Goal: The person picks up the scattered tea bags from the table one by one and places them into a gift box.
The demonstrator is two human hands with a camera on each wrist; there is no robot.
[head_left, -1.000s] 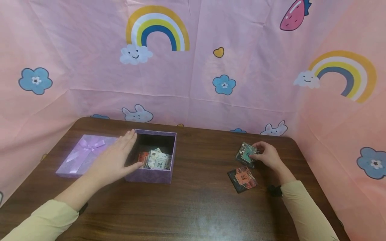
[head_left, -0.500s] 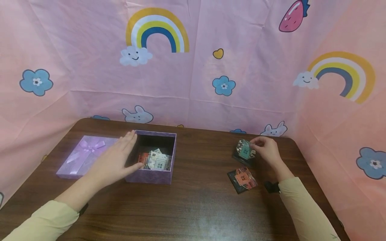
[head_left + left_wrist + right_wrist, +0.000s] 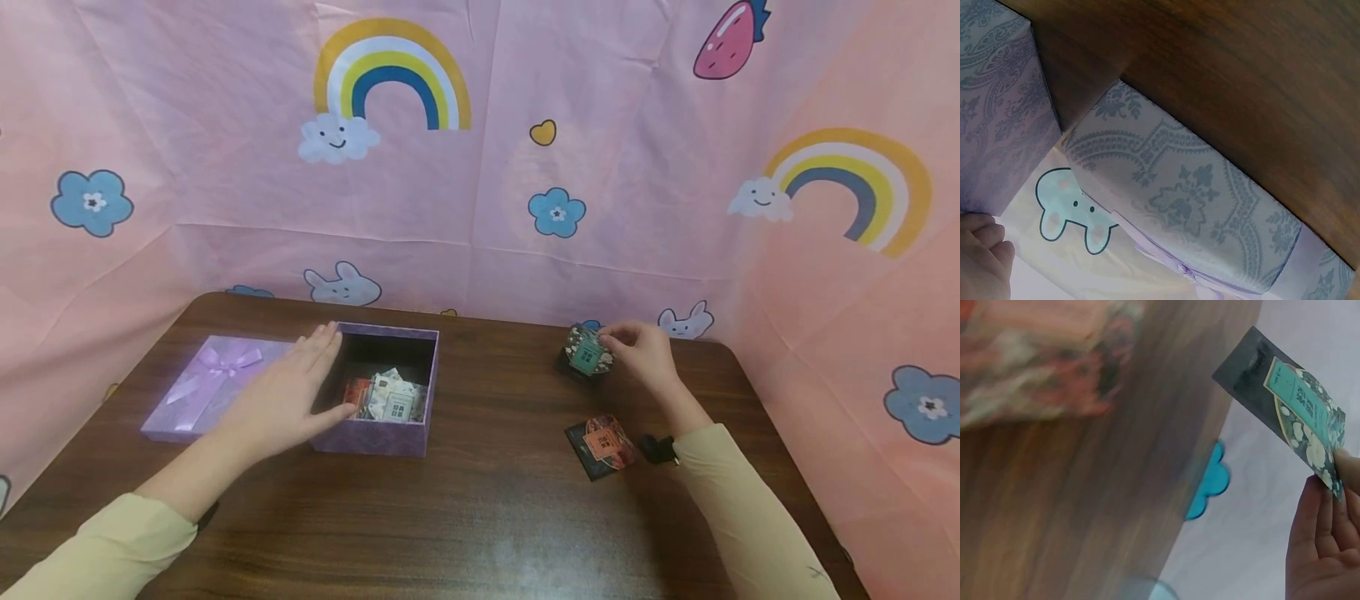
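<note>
My right hand point(image 3: 643, 357) pinches a dark sachet with a teal label and white flowers point(image 3: 587, 353) by one corner, thumb against fingers. In the right wrist view the sachet point(image 3: 1297, 409) hangs tilted, clear of the table. My left hand point(image 3: 288, 396) lies with straight fingers along the left rim of a lidless purple box point(image 3: 375, 440). Inside that box sit several sachets, pale ones point(image 3: 393, 396) and a red one point(image 3: 356, 395). The left wrist view catches only some fingertips point(image 3: 985, 240) touching the box wall point(image 3: 997, 125).
A purple lid with a ribbon bow point(image 3: 202, 383) lies left of the box, partly behind my left forearm. A dark sachet with an orange label point(image 3: 602, 446) lies on the brown table point(image 3: 480, 517). Pink printed cloth point(image 3: 480, 167) hangs around the table's back and sides.
My right hand has lifted the teal-labelled sachet off its spot and carried it left and toward the back. The left hand and the box stay where they were.
</note>
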